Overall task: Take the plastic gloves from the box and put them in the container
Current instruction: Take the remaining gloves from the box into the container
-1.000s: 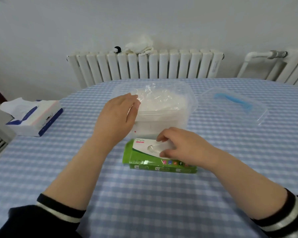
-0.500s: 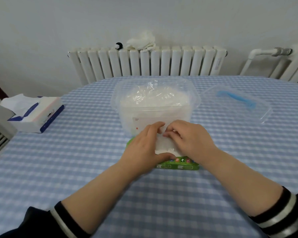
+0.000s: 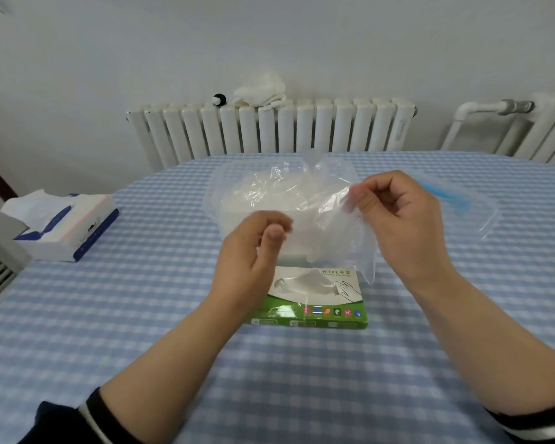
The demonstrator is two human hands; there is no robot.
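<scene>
A flat green glove box [image 3: 314, 310] lies on the checked tablecloth, with thin plastic poking from its white top slot. Behind it stands a clear plastic container [image 3: 234, 203] holding several crumpled plastic gloves. Both hands are raised above the box, in front of the container. A clear plastic glove [image 3: 337, 232] hangs between them. My right hand [image 3: 398, 216] pinches its upper right part. My left hand [image 3: 253, 248] pinches its left edge with thumb and curled fingers.
The container's clear lid with a blue handle [image 3: 462, 206] lies to the right. A tissue box [image 3: 64, 227] sits at the table's left edge. A white radiator [image 3: 269, 129] with a cloth on top stands behind the round table.
Both hands were down on the green box half a second ago. They have since risen, pulling a clear glove out and spreading it between them.
</scene>
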